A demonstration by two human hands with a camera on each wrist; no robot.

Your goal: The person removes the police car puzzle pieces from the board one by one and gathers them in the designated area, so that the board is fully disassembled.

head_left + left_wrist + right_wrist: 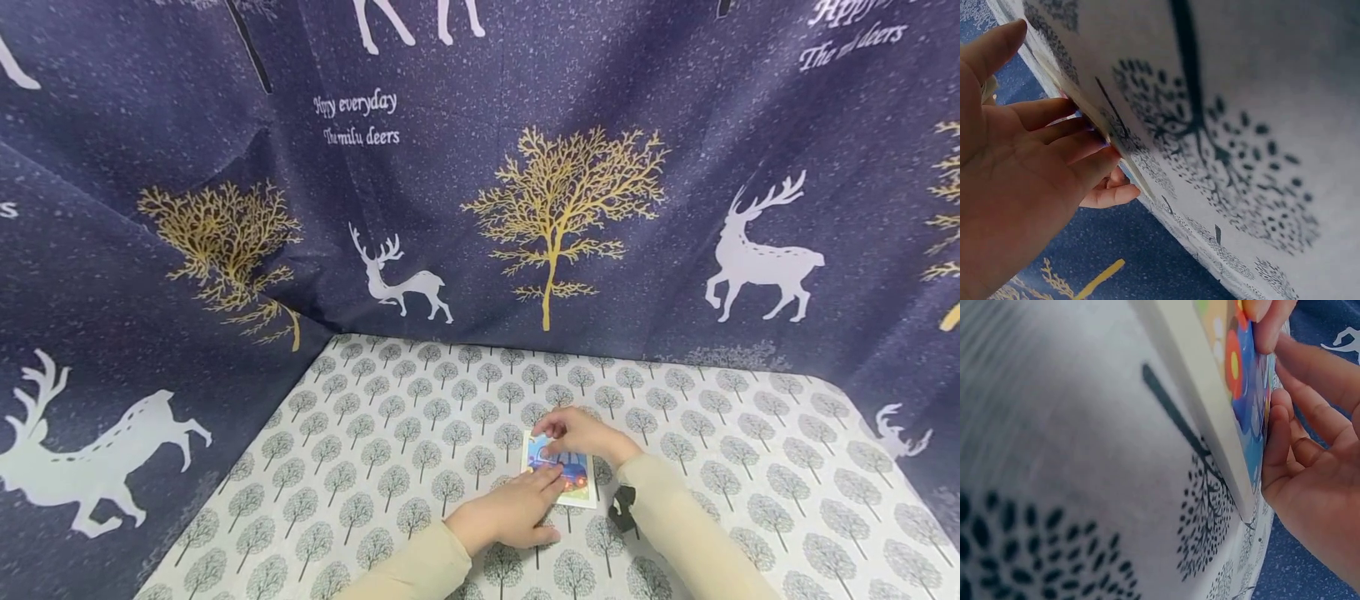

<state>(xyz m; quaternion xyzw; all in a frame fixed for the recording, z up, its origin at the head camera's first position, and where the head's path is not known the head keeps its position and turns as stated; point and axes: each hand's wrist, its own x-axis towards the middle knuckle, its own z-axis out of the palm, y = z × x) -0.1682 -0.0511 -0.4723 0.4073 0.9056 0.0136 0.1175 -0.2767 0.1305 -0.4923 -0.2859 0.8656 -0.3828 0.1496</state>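
A small picture board (583,498) with a white border and a blue car on it lies flat on the cloth. Its thick pale edge (1210,394) shows in the right wrist view. My left hand (517,506) rests its straight fingers on the near left part of the picture, thumb spread to the side. Over the far part, my right hand (577,435) bends its fingers down, fingertips (1279,412) right at the picture's surface. I cannot tell whether a small piece sits between the right fingertips.
A white cloth (360,475) printed with grey trees covers the table. Dark blue curtains (450,192) with white deer and gold trees hang behind and on both sides. A black wrist device (622,507) shows at the right cuff.
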